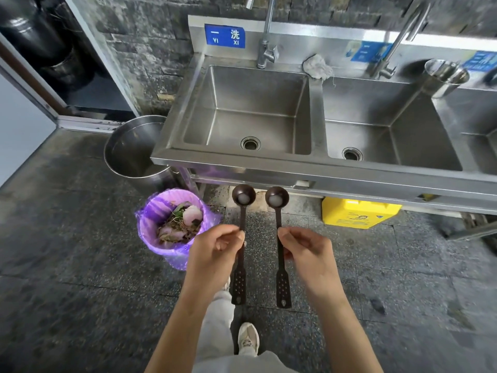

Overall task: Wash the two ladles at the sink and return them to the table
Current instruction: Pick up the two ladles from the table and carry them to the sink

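Observation:
I hold two dark brown ladles side by side over the floor, bowls pointing toward the sink. My left hand [217,249] grips the handle of the left ladle [243,196]; my right hand [306,249] grips the handle of the right ladle [277,197]. Each bowl shows a pale glint or residue inside. Both perforated handle ends hang below my hands. The steel sink [172,154] stands just beyond the ladles, its left basin dry and its tap [265,49] off.
A purple-lined waste bin [150,227] with food scraps stands left of the ladles, a large steel pot [121,146] behind it. A yellow canister [355,214] sits under the sink. A cloth [317,67] and steel cup [443,76] rest on the sink's back ledge.

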{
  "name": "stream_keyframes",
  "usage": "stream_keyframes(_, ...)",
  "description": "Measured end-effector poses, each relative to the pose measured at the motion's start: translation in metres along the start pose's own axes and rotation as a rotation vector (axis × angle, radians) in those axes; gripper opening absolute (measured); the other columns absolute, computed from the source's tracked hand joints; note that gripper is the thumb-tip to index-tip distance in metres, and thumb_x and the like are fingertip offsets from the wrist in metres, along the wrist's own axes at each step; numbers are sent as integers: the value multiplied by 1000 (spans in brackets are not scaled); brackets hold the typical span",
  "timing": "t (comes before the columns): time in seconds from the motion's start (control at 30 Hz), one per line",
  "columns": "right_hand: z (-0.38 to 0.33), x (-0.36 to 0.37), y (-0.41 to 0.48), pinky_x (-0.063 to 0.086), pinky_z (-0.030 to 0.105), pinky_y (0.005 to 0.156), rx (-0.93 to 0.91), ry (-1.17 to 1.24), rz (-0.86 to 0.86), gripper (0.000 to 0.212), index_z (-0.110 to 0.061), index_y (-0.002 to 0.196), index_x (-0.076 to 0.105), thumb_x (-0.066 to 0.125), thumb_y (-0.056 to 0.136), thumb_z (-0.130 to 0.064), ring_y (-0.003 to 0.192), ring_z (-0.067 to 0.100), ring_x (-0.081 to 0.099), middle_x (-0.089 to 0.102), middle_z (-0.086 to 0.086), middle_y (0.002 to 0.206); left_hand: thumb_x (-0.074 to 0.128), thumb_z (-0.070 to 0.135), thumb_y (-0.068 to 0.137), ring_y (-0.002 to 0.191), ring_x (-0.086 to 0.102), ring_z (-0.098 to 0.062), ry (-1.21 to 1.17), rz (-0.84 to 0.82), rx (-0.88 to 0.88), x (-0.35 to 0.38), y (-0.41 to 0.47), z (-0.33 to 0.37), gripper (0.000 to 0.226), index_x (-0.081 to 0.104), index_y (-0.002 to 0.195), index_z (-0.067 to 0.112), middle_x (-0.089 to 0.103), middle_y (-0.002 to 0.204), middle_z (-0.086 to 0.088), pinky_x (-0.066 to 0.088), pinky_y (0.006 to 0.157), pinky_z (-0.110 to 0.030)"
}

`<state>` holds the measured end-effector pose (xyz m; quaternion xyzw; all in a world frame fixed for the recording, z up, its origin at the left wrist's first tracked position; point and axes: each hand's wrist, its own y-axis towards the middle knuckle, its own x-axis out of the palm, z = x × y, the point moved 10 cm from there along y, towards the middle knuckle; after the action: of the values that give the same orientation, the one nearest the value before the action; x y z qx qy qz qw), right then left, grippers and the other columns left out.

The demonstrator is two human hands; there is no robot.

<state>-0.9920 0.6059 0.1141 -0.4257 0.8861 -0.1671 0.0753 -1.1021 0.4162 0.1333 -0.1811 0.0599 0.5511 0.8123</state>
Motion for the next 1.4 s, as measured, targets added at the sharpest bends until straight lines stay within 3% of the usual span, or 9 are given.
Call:
stream_keyframes(0.1, -6, 3, 21, 56, 20, 61, 5, 7, 14, 10, -23, 85, 82, 75, 92, -22, 65, 11, 66, 79, 7, 78, 72, 21, 90, 76, 71, 4, 11, -43, 25, 8, 24, 9, 13, 72, 92, 34, 76, 78, 18, 51, 66, -11)
stream_keyframes(0.2, -18, 10, 53, 56, 30, 67, -4, -11, 57, 10, -24, 85, 82, 75, 92, -24, 67, 13, 65, 77, 12, 79, 72, 21, 90, 71, 68, 6, 22, -78, 61, 11, 64, 23, 8, 75, 96, 26, 73, 70, 22, 47, 64, -6)
stream_keyframes(0.4, -36, 20, 91, 54, 33, 68, -16, -27, 77, 10, -24, 86, 81, 74, 91, -29, 66, 13, 63, 76, 13, 80, 72, 24, 89, 82, 73, -3, -4, -116, 65, 11, 112, 37, 9, 76, 97, 22, 78, 82, 11, 54, 76, -17)
stream_keyframes(0.6, -69, 49, 154, 56, 26, 66, -22, -6, 131, 10, -23, 86, 81, 74, 92, -27, 65, 11, 65, 77, 4, 75, 71, 32, 85, 62, 63, 4, -34, -178, 79, 4, 193, 54, 6, 75, 87, 28, 73, 69, 14, 45, 62, -11)
stream_keyframes(0.8, -92, 69, 199, 54, 19, 59, -41, 12, 171, 10, -21, 85, 82, 75, 92, -24, 61, 10, 63, 75, 0, 70, 69, 51, 75, 79, 72, -12, -94, -205, 38, 4, 250, 60, 24, 75, 90, 34, 78, 79, 5, 56, 76, -37)
stream_keyframes(1.07, -97, 69, 246, 55, 24, 62, 7, 8, 174, 14, -17, 85, 80, 74, 92, -28, 62, 13, 63, 73, 3, 69, 71, 31, 89, 77, 71, -7, -49, -232, 11, 17, 295, 66, 7, 75, 87, 26, 77, 79, 6, 49, 67, -13)
stream_keyframes(1.27, -110, 61, 296, 56, 27, 68, 21, 10, 130, 13, -19, 84, 81, 74, 92, -26, 66, 14, 65, 74, 6, 71, 68, 27, 92, 80, 72, -11, -46, -208, -53, 40, 331, 74, 11, 76, 88, 21, 77, 79, 4, 58, 76, -33)
stream_keyframes(1.4, -126, 55, 335, 56, 33, 72, 9, -31, 65, 14, -19, 84, 80, 74, 92, -29, 69, 19, 65, 74, 21, 83, 67, 30, 92, 71, 69, 0, 3, -137, -55, 55, 359, 84, 11, 75, 87, 24, 76, 78, 11, 51, 68, -23)
